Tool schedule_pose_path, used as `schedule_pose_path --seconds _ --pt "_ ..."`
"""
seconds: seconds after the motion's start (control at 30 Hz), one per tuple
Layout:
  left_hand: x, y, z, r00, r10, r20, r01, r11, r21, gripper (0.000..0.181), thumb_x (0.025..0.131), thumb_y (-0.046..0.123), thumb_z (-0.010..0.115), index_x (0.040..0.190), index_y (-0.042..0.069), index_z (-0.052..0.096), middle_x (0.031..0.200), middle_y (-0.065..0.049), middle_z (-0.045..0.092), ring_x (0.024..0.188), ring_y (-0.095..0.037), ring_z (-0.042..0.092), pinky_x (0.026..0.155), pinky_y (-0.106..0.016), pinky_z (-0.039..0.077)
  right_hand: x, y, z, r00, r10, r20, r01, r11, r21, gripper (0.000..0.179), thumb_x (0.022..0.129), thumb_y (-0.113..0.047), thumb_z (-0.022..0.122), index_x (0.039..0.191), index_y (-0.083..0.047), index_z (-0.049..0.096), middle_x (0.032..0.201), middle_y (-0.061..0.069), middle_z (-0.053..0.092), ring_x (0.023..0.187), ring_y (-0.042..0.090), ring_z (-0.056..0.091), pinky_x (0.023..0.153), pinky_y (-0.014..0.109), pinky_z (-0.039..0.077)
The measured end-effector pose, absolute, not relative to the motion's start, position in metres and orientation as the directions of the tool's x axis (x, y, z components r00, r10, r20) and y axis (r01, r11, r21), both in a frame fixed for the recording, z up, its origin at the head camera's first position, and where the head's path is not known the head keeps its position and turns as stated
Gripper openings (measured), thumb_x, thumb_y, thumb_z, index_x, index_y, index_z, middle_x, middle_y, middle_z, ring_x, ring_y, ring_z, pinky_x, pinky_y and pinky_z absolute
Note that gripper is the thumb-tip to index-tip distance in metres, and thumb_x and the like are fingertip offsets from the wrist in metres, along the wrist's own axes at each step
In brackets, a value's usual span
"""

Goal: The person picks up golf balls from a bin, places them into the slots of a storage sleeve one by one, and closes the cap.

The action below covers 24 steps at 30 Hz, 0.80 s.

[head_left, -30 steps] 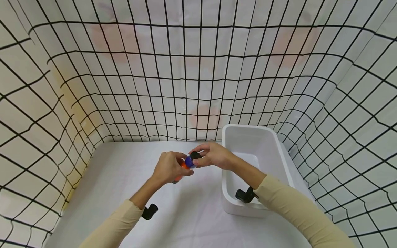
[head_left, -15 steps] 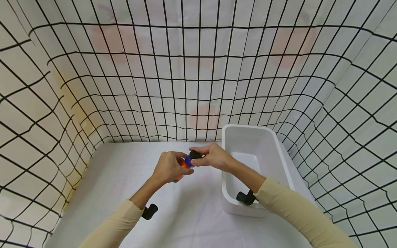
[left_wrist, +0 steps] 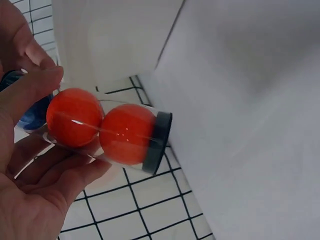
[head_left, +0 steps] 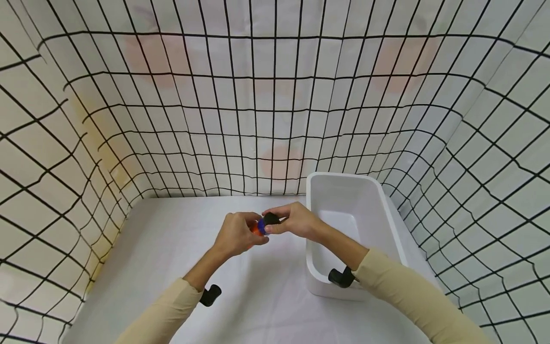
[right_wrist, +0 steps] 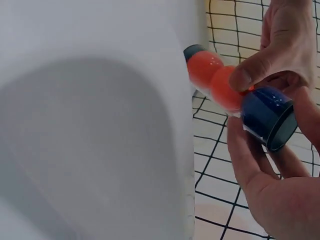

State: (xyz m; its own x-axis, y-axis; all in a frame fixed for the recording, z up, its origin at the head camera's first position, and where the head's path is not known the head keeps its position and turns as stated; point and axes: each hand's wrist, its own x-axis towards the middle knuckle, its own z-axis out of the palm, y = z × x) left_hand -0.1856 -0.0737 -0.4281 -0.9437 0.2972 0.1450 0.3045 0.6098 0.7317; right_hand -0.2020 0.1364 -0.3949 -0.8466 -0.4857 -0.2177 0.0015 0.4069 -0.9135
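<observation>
A clear tube (left_wrist: 102, 107) holds two orange balls (left_wrist: 127, 134) and a blue ball (right_wrist: 265, 111) in a row. My left hand (head_left: 234, 234) grips it round the middle, thumb on one side and fingers on the other. At the tube's blue end, my right hand (head_left: 301, 220) pinches the dark cap (head_left: 271, 219) between thumb and fingers. A second dark cap (left_wrist: 158, 143) sits on the opposite end, plain in the left wrist view. The hands hold the tube above the white table, left of the bin; fingers cover part of the blue ball.
A deep white bin (head_left: 313, 224) stands on the table (head_left: 172, 229) under my right forearm. Black wrist-camera mounts (head_left: 210, 295) show beside both sleeves. Black netting (head_left: 258, 110) over white cloth encloses the back and sides.
The right hand's fingers shift slightly around the dark cap, which has changed its angle a little. The left hand keeps its grip, and the tube's lower end is now more hidden in the head view.
</observation>
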Motion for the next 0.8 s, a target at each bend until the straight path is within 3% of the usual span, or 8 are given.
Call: schedule_pose_path --seconds 0.1,0.23,0.6,0.8 --pt "-0.187 -0.074 -0.434 -0.945 0.299 0.132 0.294 0.601 0.743 0.036 0.070 0.021 0.093 0.101 0.013 0.078 0.078 -0.002 0.073 0.060 -0.012 0.061 0.051 -0.025 0.053 -0.202 0.135 -0.397 -0.863 -0.466 -0.196 -0.028 0.433 -0.901 0.043 0.084 -0.029 0.084 0.124 -0.017 0.073 0.113 0.000 0.075 0.102 0.018 0.069 0.093 0.039 0.054" --pt "-0.190 -0.077 -0.439 -0.954 0.271 0.125 0.268 0.594 0.759 0.038 0.070 0.020 0.093 0.103 0.013 0.077 0.086 -0.008 0.076 0.059 -0.012 0.065 0.051 -0.025 0.055 -0.202 0.138 -0.395 -0.894 -0.411 -0.177 -0.047 0.479 -0.876 0.050 0.080 -0.026 0.087 0.127 -0.016 0.071 0.114 0.005 0.074 0.101 0.020 0.071 0.088 0.038 0.057" --pt "-0.209 -0.083 -0.463 -0.987 0.115 0.108 0.158 0.678 0.718 0.040 0.071 0.023 0.090 0.108 0.013 0.077 0.101 -0.014 0.078 0.091 -0.032 0.074 0.071 -0.041 0.059 -0.207 0.154 -0.391 -0.920 -0.359 -0.157 -0.061 0.529 -0.847 0.050 0.076 -0.013 0.086 0.123 -0.013 0.072 0.111 0.009 0.074 0.103 0.023 0.071 0.091 0.038 0.057" --pt "-0.222 -0.080 -0.479 -0.993 0.074 0.091 0.117 0.672 0.731 0.042 0.069 0.020 0.088 0.109 0.010 0.078 0.092 -0.013 0.077 0.090 -0.034 0.071 0.069 -0.041 0.056 -0.211 0.160 -0.390 -0.935 -0.321 -0.149 -0.057 0.551 -0.832 0.051 0.076 -0.012 0.085 0.124 -0.014 0.070 0.112 0.009 0.074 0.105 0.023 0.070 0.093 0.041 0.056"
